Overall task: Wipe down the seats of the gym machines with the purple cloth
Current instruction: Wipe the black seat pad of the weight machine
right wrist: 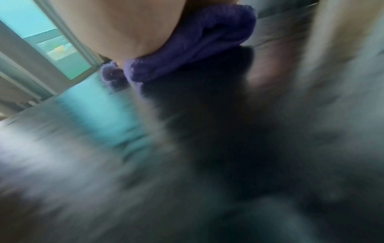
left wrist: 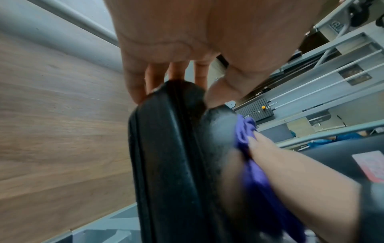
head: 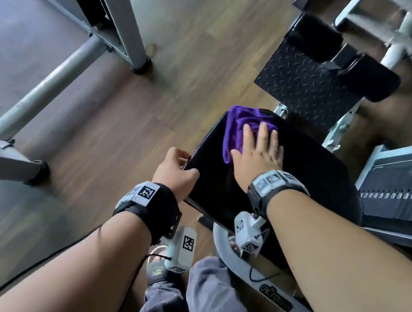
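A black padded seat of a gym machine fills the middle of the head view. The crumpled purple cloth lies on its far left part. My right hand lies flat on the cloth with straight fingers, pressing it onto the pad. My left hand grips the seat's near left edge, thumb on top and fingers curled underneath. In the left wrist view the fingers wrap the seat edge, and the cloth shows beside it. The right wrist view is blurred, with the cloth under the palm.
A black textured footplate stands just beyond the seat. The weight stack is at the right. Grey frame legs of another machine stand on the wooden floor at the left. My legs and sandalled foot are below the seat.
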{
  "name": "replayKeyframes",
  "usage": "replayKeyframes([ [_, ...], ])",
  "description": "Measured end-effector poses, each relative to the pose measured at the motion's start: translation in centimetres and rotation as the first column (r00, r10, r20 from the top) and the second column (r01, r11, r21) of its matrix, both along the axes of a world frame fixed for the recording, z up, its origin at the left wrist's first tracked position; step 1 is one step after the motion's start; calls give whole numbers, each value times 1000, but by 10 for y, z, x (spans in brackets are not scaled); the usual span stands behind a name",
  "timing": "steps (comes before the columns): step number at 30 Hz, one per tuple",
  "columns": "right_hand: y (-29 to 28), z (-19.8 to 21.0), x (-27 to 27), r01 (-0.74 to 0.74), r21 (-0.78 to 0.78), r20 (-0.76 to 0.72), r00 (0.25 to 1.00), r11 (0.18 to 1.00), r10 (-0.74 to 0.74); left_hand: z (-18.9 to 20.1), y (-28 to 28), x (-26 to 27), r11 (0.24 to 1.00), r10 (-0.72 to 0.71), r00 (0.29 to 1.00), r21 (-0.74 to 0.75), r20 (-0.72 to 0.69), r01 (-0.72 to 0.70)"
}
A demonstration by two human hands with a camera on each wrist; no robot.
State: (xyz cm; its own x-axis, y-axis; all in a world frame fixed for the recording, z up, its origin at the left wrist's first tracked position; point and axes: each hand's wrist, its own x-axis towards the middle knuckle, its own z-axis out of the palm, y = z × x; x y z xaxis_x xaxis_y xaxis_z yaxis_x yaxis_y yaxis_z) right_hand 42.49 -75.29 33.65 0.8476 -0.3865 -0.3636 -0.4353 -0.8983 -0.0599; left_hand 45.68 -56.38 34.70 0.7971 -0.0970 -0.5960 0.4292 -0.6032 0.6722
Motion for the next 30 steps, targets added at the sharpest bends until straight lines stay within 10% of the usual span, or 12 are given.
replayKeyframes([
  [12, -65, -8, -24, 11, -60, -6, 1000, 998, -12, -35, -20, 0, 996, 35, 989, 73, 146, -46],
  [22, 4, -10, 46, -489, -15, 28, 872, 872, 489, -41, -20, 0, 992, 57, 973, 99, 226, -81],
  [30, -105, -13, 32, 52, -1, 12, 999, 999, -52, -40, -20, -2, 990, 36, 970, 122, 242, -67],
])
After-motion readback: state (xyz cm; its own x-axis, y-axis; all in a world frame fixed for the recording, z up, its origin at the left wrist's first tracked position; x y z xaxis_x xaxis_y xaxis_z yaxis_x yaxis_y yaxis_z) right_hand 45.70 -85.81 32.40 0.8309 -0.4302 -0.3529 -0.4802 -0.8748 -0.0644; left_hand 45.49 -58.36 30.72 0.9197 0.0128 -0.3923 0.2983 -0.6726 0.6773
